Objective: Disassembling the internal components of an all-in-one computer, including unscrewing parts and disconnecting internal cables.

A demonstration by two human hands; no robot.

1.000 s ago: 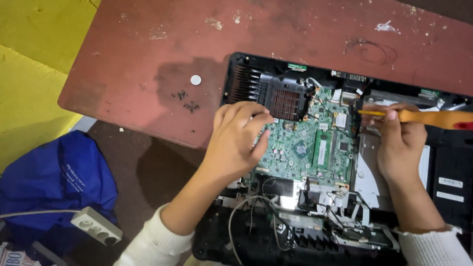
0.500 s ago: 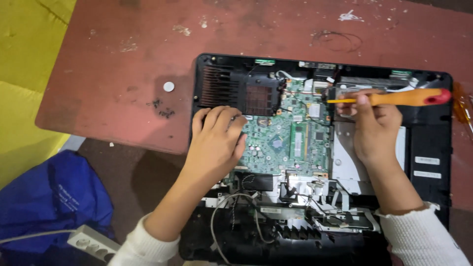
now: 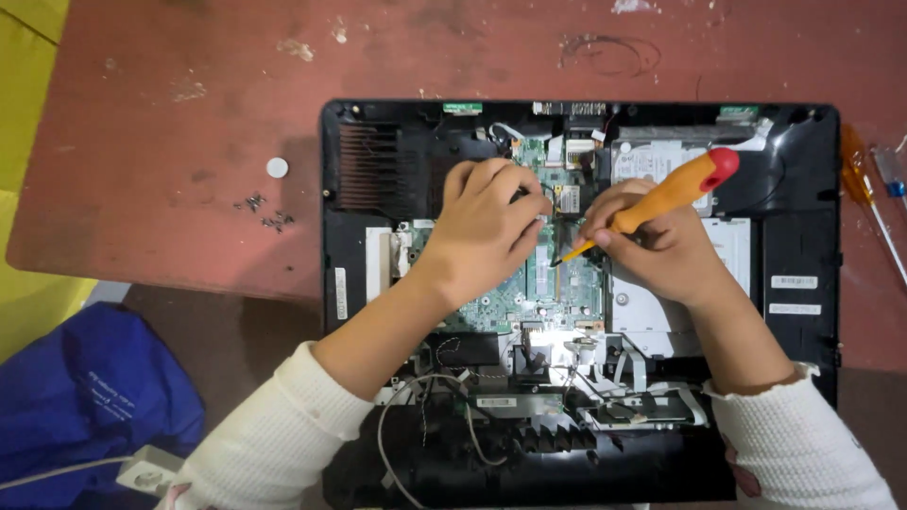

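An opened black computer chassis (image 3: 803,179) lies on a reddish table (image 3: 170,113), with a green circuit board (image 3: 567,283) exposed in its middle. My left hand (image 3: 487,231) rests palm down on the board, fingers curled by a small module. My right hand (image 3: 666,246) grips an orange screwdriver (image 3: 675,189) with a red cap, its tip pointing down-left onto the board between both hands. A silver drive (image 3: 652,161) sits at the upper right of the chassis, partly hidden by the screwdriver.
Small loose screws (image 3: 265,212) and a white round disc (image 3: 277,167) lie on the table left of the chassis. More screwdrivers (image 3: 864,189) lie at the right edge. A blue bag (image 3: 85,397) and a white power strip (image 3: 151,469) sit on the floor lower left.
The view has shifted so the chassis sits more centred. My right hand has tilted the screwdriver from level to tip-down on the board, and my left hand has moved up-right along the board.
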